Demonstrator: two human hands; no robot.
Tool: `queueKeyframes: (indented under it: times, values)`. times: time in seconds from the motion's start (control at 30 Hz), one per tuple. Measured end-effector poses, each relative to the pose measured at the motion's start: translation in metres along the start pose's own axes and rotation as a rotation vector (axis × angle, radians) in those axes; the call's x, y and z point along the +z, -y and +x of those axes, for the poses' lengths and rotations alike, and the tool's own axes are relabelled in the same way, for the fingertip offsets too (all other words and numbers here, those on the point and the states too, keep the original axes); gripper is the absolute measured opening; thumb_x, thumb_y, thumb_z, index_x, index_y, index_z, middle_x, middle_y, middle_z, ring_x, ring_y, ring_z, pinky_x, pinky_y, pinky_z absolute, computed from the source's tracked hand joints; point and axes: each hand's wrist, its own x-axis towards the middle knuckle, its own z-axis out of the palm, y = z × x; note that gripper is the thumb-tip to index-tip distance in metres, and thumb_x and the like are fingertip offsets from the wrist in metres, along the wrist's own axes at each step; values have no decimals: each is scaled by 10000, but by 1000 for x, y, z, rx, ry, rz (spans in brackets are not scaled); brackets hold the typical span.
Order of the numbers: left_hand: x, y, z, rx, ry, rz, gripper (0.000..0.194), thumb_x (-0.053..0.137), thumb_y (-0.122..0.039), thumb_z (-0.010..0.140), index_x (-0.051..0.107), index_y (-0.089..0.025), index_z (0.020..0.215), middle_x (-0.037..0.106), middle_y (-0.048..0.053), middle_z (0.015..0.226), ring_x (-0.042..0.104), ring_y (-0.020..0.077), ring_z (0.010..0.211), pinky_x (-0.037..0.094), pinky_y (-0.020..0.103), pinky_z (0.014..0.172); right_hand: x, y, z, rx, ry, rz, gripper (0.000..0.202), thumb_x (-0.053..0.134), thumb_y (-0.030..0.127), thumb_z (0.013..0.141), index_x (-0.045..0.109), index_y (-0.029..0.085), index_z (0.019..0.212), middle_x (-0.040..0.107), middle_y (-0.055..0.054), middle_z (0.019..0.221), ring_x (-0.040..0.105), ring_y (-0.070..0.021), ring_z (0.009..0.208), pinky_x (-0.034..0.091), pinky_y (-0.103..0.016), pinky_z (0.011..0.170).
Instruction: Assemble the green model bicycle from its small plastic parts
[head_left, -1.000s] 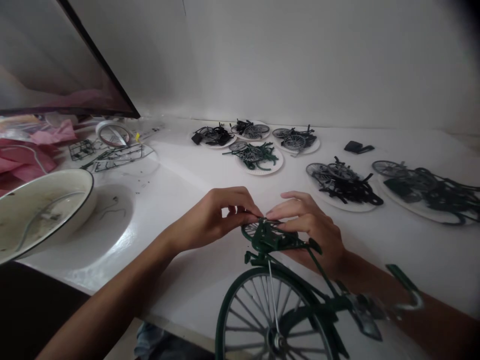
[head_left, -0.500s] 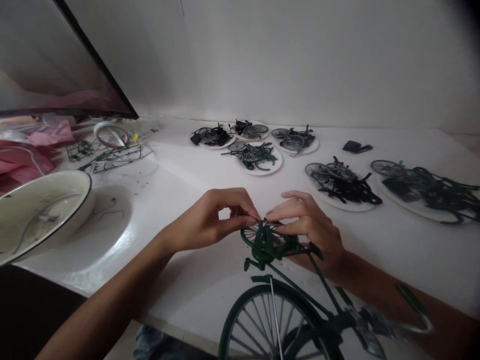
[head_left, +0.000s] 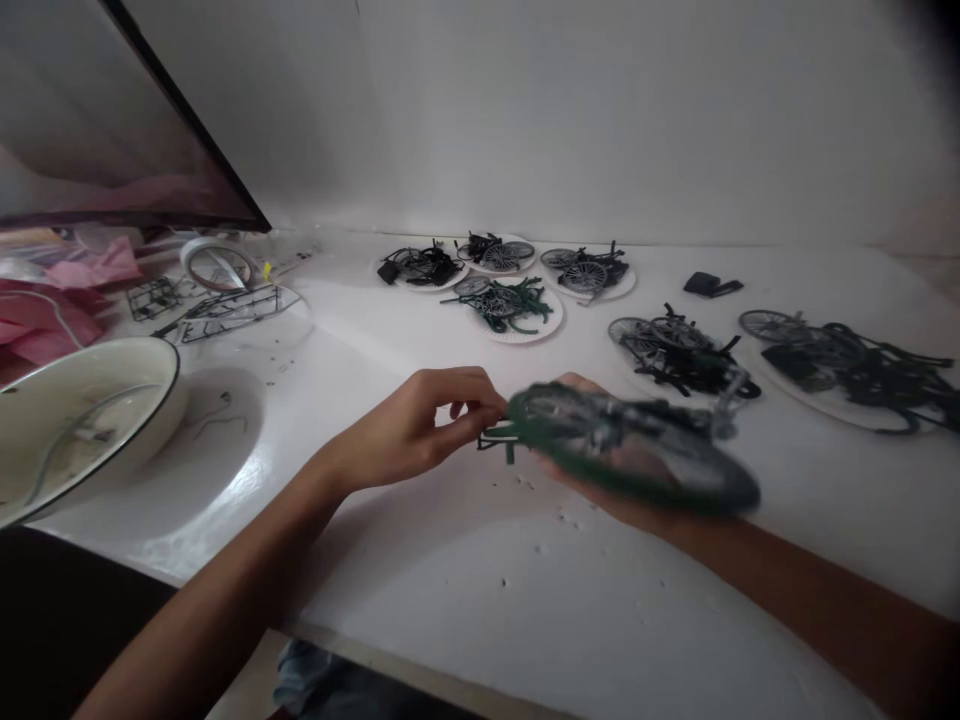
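Six plates hold bike parts (one bowl apart)

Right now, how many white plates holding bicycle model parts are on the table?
6. Three sit in a far row: left, middle, right. One holding green parts lies just before them. Two more lie to the right: and. The blurred model may hide others.

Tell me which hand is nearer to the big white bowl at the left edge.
Left. The left hand is right of the white bowl, with bare table between. The right hand is farther right, holding the blurred green model bicycle.
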Motion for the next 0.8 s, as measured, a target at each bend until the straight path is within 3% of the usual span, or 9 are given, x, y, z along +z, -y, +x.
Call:
queueKeyframes:
  times: [0.13, 0.3, 0.47, 0.63, 0.8]
  values:
    - [5, 1, 1, -53, -16, 55, 183, 525, -321, 973, 634, -193, 1046, 634, 14, 962, 557, 136, 863, 431, 257, 742, 3, -1, 2, 220, -133, 191, 222, 759, 225, 784, 612, 228, 950, 664, -29, 972, 650, -201, 979, 531, -372, 916]
    - [21, 8, 7, -111, -122, 92, 218, 552, -360, 962, 620, -166, 891, 580, -10, 773, 472, 107, 698, 379, 242, 626, 1, 1, 9, 407, -113, 336, 281, 806, 261, 735, 635, 182, 944, 701, -48, 938, 672, -210, 919, 552, -385, 882]
    - [30, 12, 9, -179, -180, 10, 256, 538, -382, 970, 621, -146, 914, 584, 13, 783, 481, 113, 696, 375, 254, 607, 0, 0, 15, 474, -113, 376, 310, 822, 275, 706, 637, 169, 930, 725, -76, 999, 689, -232, 979, 535, -422, 950]
    - [31, 11, 8, -183, -198, -9, 223, 557, -357, 961, 619, -145, 934, 579, 14, 782, 488, 112, 700, 390, 256, 612, -1, -3, 16, 527, -133, 444, 421, 852, 253, 661, 603, 190, 995, 738, -54, 996, 704, -231, 962, 563, -405, 898]
    - [35, 13, 9, -134, -286, -63, 170, 607, -297, 932, 565, -159, 1021, 634, 28, 892, 533, 113, 749, 420, 262, 645, -3, -2, 15, 538, -53, 428, 318, 815, 298, 720, 672, 163, 971, 737, -79, 1050, 683, -245, 1038, 523, -416, 972]
